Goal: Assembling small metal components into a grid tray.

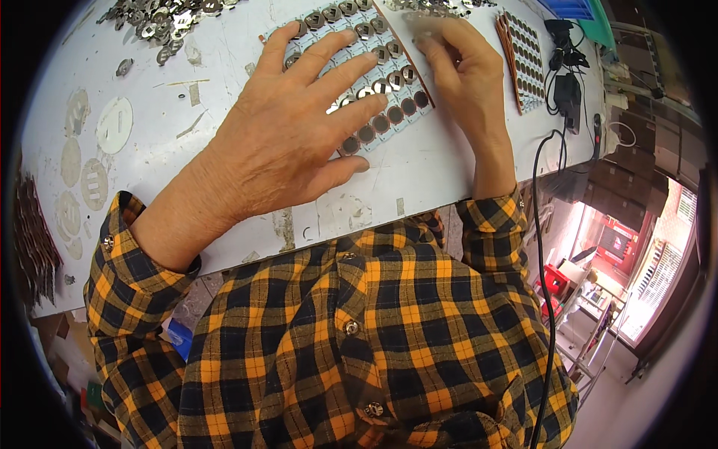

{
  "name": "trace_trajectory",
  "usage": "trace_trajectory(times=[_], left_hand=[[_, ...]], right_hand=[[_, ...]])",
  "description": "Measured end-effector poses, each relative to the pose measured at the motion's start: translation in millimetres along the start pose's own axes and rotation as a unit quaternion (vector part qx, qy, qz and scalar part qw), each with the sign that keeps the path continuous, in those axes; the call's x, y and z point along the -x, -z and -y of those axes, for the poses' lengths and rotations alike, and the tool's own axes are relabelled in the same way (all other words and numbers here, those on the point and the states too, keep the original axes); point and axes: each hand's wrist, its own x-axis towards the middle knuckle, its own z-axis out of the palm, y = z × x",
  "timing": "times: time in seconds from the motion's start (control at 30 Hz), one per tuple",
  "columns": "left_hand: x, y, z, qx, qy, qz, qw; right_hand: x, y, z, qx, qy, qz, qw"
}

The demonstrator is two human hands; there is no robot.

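My left hand (273,142) lies spread, fingers apart, over a light-blue circuit board panel (400,63) with a brown edge. Rows of small metal clips (365,93) sit on the panel between and around my fingers. Its nearest row shows dark round discs (381,123) with no clips on them. Just past the panel's right edge is my right hand (475,78), thumb and fingers drawn together. Motion blurs those fingertips, and whatever they hold is too small to make out. My palm and fingers hide part of the panel.
A heap of loose metal clips (168,22) lies at the far left; another small heap (441,6) sits beyond my right hand. Stacked panels (529,71) stand at right, beside a black adapter (567,96) and cable (538,194). More stacked boards (34,243) line the left edge.
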Motion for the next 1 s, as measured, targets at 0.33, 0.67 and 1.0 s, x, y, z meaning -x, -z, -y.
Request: trace_trajectory(times=[0.33,0.67,1.0], left_hand=[[-8,22,31,0.011,-0.051,-0.017,0.998],[-7,24,47,0.074,-0.055,0.024,0.995],[2,9,55,0.125,-0.068,-0.023,0.990]], right_hand=[[35,22,35,-0.144,-0.147,-0.018,0.979],[60,-2,96,-0.350,-0.224,0.122,0.901],[49,-4,88,-0.206,-0.118,0.178,0.955]])
